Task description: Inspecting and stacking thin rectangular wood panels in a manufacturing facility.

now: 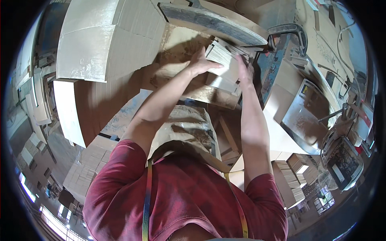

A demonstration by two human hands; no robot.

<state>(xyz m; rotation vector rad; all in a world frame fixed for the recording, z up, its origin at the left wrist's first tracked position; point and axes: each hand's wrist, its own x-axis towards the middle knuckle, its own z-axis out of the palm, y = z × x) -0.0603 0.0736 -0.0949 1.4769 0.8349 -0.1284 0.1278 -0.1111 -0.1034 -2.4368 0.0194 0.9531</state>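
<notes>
In the head camera's view, a person in a red shirt [189, 201] and a tan apron [183, 124] works at a stained wooden worktop [173, 38], both arms reaching forward. The worktop's near edge runs just below the hands; a curved, dark-faced wooden fence [213, 24] bounds its far side. To the left, the stained surface stretches to a tall stack of pale panels [86, 44], while a blue-painted beam [271, 66] and a black clamp [293, 32] hem in the right.

The left hand [201, 64] is spread wide, its thumb lying across the face of a pale, layered block [228, 66]; the right hand [245, 72] rests along the block's opposite side, fingers extended. The block is held between the two, over the worktop near its right end, and sits tilted. Its face is light and finely striped, like thin strips laid together, and brightly lit. A second pale slab [222, 85] shows just below it, partly in shadow.

At right, a dark boxy machine [345, 164] bears a pale label [338, 173], too small to read, and a grey metal plate [307, 114] carries a small yellow sticker [309, 90].
</notes>
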